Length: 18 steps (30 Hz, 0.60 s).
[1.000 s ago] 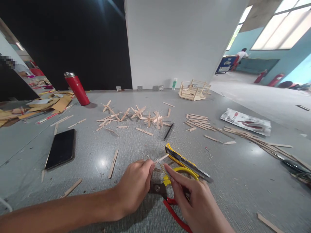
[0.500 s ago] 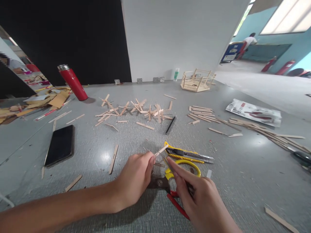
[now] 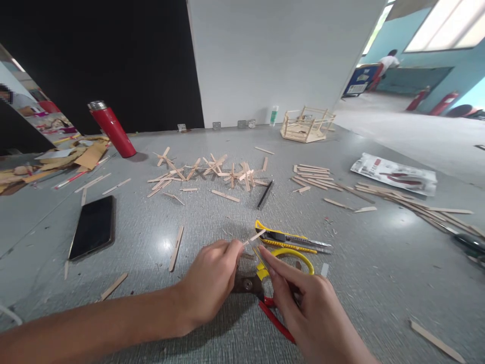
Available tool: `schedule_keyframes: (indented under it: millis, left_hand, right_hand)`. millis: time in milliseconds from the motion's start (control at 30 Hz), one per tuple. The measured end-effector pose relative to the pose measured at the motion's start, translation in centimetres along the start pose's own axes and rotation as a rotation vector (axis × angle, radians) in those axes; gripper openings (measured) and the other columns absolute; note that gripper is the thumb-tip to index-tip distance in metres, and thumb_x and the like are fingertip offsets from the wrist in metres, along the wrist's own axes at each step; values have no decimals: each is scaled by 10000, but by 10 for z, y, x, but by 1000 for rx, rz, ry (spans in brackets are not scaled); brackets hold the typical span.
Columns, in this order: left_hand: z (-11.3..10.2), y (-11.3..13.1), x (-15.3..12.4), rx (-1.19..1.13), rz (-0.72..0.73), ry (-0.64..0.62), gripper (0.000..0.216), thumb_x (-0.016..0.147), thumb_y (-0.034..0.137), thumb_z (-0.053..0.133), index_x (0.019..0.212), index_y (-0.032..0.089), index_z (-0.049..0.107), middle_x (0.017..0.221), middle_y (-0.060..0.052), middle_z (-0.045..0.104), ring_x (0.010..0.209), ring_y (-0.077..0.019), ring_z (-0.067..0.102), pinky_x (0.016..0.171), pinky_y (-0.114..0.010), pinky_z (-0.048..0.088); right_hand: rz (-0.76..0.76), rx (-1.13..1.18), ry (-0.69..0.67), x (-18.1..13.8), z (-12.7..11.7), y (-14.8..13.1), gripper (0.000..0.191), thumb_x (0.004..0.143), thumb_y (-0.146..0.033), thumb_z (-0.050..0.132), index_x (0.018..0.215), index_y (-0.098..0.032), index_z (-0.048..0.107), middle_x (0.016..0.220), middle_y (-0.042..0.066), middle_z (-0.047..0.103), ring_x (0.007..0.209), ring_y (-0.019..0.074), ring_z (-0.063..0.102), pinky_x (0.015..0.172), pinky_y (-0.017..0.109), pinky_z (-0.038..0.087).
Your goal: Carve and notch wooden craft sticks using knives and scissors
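Note:
My left hand (image 3: 215, 275) is closed on a short wooden craft stick (image 3: 258, 235) that points up and right from its fingertips. In my right hand (image 3: 308, 296) is a slim knife (image 3: 254, 247), forefinger laid along it; its blade tip meets the stick near my left thumb, and its handle is mostly hidden in the palm. Under and between the hands lies a pair of shears (image 3: 248, 284) with yellow and red handles, partly covered. A yellow box cutter (image 3: 293, 238) rests just beyond them, its blade pointing right.
Craft-stick pieces (image 3: 214, 166) lie scattered across the middle, with more sticks (image 3: 312, 174) to the right. A pen (image 3: 265, 194), phone (image 3: 93, 227), red bottle (image 3: 113, 131), glue stick (image 3: 273, 116), stick-built frame (image 3: 303, 134) and white packet (image 3: 394, 174) surround the work area. Two people are in the background.
The stick in my left hand has tilted slightly flatter and shifted a little right. The knife remains against it; the view has moved slightly.

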<state>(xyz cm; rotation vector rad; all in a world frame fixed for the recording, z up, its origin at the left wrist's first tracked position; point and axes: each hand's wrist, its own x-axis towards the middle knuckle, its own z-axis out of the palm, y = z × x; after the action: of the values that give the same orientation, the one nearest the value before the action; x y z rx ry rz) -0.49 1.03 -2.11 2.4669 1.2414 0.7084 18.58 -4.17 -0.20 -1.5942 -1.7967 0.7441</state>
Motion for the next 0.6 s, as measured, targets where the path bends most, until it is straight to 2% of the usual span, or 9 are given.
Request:
schedule_keyframes:
  millis: [67, 167, 233, 367, 433, 600]
  left_hand:
    - [2, -1, 0, 20, 13, 2, 285, 1031, 118, 333, 848, 200, 537, 733, -26, 607, 630, -183, 560, 601, -303, 425]
    - [3, -1, 2, 36, 26, -4, 282, 1038, 119, 339, 859, 199, 542, 738, -24, 610, 651, -189, 567, 617, -305, 438]
    - [4, -2, 3, 39, 34, -11, 276, 1047, 129, 345, 870, 200, 544, 747, -18, 613, 654, -181, 567, 621, -296, 441]
    - [4, -3, 4, 56, 32, -10, 285, 1051, 133, 340, 857, 202, 536, 742, -17, 605, 649, -178, 561, 617, -290, 424]
    - [3, -2, 4, 68, 12, -7, 289, 1049, 133, 334, 847, 202, 529, 721, -17, 597, 629, -181, 554, 606, -296, 408]
    - [0, 2, 6, 70, -48, -24, 307, 1059, 154, 336, 813, 209, 512, 665, 7, 579, 572, -165, 540, 568, -286, 374]
  right_hand:
    - [33, 50, -18, 0, 0, 1, 506, 1017, -358, 408, 1366, -129, 693, 679, 33, 654, 595, 158, 528, 581, 279, 479]
    - [70, 141, -22, 1, 1, 1, 496, 1017, -388, 441, 1379, -156, 690, 693, 43, 658, 671, 194, 592, 598, 286, 489]
    - [80, 189, -31, 3, 0, -1, 477, 1019, -382, 453, 1362, -165, 704, 661, 26, 623, 627, 178, 551, 566, 271, 458]
    - [126, 268, -88, 8, -5, -8, 471, 1016, -362, 449, 1327, -136, 721, 581, -29, 499, 522, 125, 347, 472, 237, 313]
    - [116, 266, -72, 10, -8, -11, 468, 1001, -345, 454, 1294, -119, 740, 567, -27, 491, 522, 126, 339, 450, 228, 289]
    - [44, 226, -14, 9, -6, -9, 442, 988, -334, 468, 1262, -156, 766, 669, 23, 662, 568, 155, 539, 512, 238, 445]
